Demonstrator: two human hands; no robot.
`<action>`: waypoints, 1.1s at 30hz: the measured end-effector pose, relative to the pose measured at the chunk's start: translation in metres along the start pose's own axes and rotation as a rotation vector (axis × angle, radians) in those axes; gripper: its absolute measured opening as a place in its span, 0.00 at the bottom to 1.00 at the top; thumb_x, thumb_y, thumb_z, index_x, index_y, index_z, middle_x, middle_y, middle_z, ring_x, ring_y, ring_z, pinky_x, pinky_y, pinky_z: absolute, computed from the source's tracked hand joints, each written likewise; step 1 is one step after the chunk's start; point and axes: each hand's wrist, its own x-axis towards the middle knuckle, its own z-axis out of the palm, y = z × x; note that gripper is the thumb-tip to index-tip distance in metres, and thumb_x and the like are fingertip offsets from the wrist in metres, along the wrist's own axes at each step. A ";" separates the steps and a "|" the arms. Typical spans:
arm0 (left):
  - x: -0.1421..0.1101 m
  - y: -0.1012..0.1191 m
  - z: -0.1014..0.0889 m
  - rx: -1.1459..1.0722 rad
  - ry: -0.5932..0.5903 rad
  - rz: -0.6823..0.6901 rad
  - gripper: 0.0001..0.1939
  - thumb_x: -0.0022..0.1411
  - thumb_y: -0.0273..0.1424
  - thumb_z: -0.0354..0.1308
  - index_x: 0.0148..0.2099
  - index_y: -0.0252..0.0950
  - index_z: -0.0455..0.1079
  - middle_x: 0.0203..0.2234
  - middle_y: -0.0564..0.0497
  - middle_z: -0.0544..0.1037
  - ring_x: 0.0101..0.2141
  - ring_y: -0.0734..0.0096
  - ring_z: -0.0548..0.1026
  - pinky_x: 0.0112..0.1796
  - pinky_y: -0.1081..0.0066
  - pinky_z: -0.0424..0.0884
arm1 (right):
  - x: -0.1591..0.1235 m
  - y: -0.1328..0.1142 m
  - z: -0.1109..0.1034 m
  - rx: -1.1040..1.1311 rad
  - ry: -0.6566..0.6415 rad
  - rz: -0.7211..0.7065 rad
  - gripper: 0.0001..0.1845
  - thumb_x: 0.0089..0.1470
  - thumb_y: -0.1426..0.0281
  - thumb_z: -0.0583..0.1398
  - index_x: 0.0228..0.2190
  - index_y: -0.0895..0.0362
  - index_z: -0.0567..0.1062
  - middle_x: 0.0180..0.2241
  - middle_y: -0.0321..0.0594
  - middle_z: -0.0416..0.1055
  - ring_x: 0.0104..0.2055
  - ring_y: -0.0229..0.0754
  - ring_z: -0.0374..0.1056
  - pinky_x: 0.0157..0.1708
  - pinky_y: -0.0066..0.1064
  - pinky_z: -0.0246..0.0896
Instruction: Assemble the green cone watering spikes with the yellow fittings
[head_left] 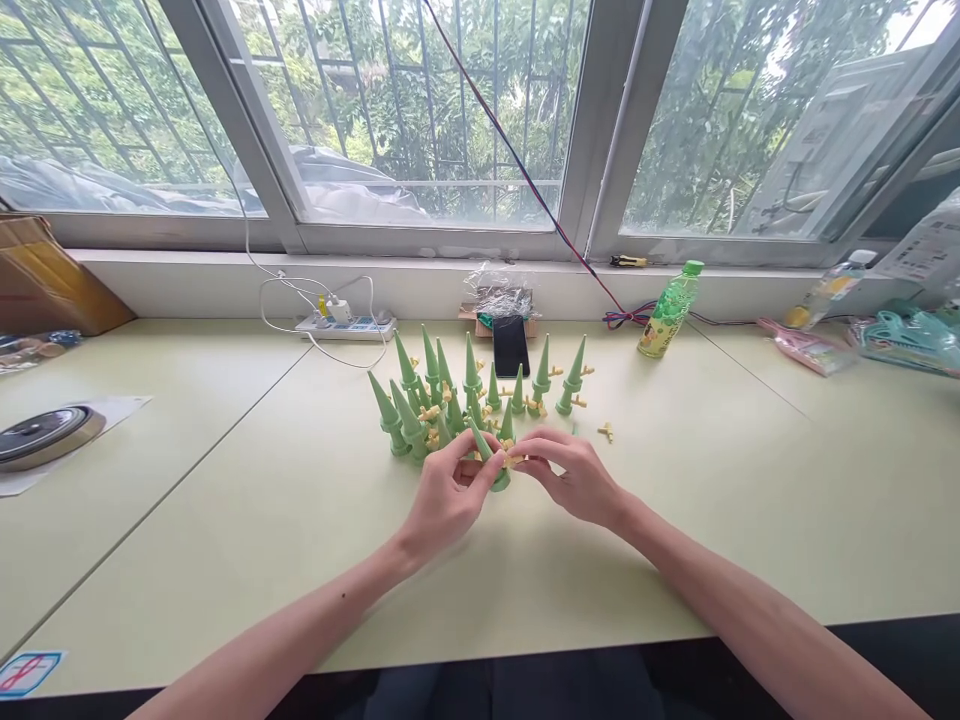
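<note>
My left hand (451, 490) is closed around a green cone-shaped piece (480, 440), which tilts with its tip up and to the left. At its right side, my right hand (571, 472) pinches a small pale-yellow plastic piece (513, 458) against the cone. The fingers partly cover where the two parts meet. Just beyond my hands stand several green cones (411, 425), many with yellow pieces sticking out at the side. A loose yellow piece (606, 432) lies on the table right of the group.
Behind the cones lies a black phone (511, 346) near a small box with clear wrapping (501, 296). A green-capped bottle (670, 310) stands at the back right, a white power strip (352, 327) at the back left. An oval dark-topped object (49, 437) sits far left.
</note>
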 end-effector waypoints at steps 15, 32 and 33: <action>-0.003 -0.008 0.001 0.283 0.032 0.278 0.03 0.66 0.29 0.56 0.38 0.36 0.66 0.32 0.53 0.75 0.18 0.83 0.61 0.20 0.77 0.62 | 0.001 -0.001 -0.001 -0.072 -0.074 0.085 0.16 0.66 0.67 0.55 0.26 0.57 0.71 0.23 0.35 0.65 0.24 0.34 0.57 0.26 0.27 0.53; -0.002 -0.005 0.000 0.247 0.011 0.171 0.05 0.67 0.32 0.55 0.39 0.35 0.68 0.32 0.51 0.75 0.20 0.79 0.67 0.23 0.75 0.65 | -0.001 -0.001 0.001 -0.042 -0.109 0.103 0.07 0.65 0.68 0.56 0.37 0.55 0.74 0.31 0.38 0.71 0.26 0.35 0.59 0.29 0.28 0.59; -0.002 -0.005 0.000 0.246 0.007 0.168 0.06 0.67 0.33 0.55 0.39 0.35 0.68 0.32 0.50 0.75 0.20 0.79 0.66 0.22 0.74 0.65 | -0.001 -0.001 0.001 -0.041 -0.106 0.102 0.07 0.65 0.69 0.56 0.36 0.55 0.74 0.31 0.38 0.71 0.26 0.35 0.59 0.29 0.28 0.59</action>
